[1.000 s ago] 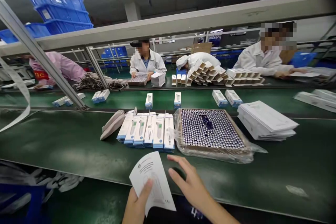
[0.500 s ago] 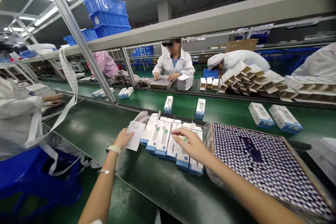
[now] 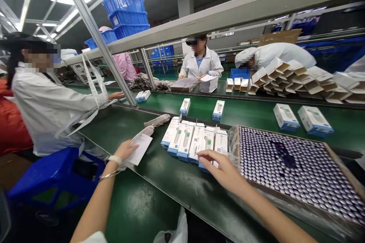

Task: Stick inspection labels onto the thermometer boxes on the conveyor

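My left hand (image 3: 124, 151) is closed on a white printed leaflet (image 3: 142, 149) over the near edge of the green bench. Just behind the leaflet lies a grey cloth pouch (image 3: 147, 130); I cannot tell if my fingers touch it. A second grey pouch (image 3: 157, 120) rests farther back. White and blue cartons (image 3: 184, 142) with a device pictured on them stand close together in a row, some with raised flaps. My right hand (image 3: 221, 165) hovers at the front of the row's right end, fingers apart and bent, holding nothing.
A tray of upright battery-like cylinders (image 3: 288, 171) fills the right side. Across the green conveyor (image 3: 245, 112) are more cartons (image 3: 286, 116), a heap of open boxes (image 3: 293, 79) and a co-worker (image 3: 201, 62). Another person (image 3: 54, 98) reaches in from the left, above a blue stool (image 3: 57, 174).
My left hand has drawn the leaflet slightly left and away from the cartons. My right hand has shifted toward the row's right end. The person on the left now reaches toward the conveyor.
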`<state>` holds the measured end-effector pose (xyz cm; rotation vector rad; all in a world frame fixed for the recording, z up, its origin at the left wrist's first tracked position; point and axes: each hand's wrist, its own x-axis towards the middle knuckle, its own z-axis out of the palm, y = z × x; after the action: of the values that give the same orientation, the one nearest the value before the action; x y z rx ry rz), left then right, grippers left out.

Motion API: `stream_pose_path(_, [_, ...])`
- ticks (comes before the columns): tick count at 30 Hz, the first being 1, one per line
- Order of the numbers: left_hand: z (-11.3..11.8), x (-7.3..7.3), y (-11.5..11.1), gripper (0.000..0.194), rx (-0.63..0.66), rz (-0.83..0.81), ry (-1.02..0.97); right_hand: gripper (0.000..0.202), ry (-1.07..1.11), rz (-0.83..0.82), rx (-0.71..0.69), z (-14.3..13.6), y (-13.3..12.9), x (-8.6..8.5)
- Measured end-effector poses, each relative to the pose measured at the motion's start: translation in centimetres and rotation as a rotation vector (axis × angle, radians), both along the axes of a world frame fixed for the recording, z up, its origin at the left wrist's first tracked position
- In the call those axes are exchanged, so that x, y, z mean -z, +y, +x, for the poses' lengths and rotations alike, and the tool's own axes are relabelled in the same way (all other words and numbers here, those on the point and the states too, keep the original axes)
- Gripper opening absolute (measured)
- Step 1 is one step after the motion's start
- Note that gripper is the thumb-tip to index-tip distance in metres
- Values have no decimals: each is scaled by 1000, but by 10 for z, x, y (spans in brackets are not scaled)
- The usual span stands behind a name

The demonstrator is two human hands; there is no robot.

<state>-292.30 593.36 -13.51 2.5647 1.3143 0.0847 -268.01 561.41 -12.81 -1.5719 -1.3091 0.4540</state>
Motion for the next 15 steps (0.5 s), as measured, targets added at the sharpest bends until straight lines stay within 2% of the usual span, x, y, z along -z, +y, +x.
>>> stream_pose_path(3, [-55, -30, -49, 49, 8, -29, -88, 23, -90, 33, -59, -13, 4, -4])
stream_pose_path(5, [-77, -58, -93, 40, 113, 106, -39, 25, -197, 129, -115, -29, 15, -12])
stream_pose_path(8, [-83, -101, -158, 27, 370, 362, 117, 51, -326, 273, -192, -56, 34, -34])
stream_pose_path(10, [-79, -122, -192, 29, 532, 557, 167, 69, -342, 265, -304, -69, 42, -46])
stream_pose_path(13, [-74, -135, -219, 35, 658, 786, 180, 65, -259, 147, -496, -72, 41, -51])
stream_pose_path(15, [-74, -137, -222, 35, 683, 827, 178, 51, -157, 37, -575, -62, 31, -44])
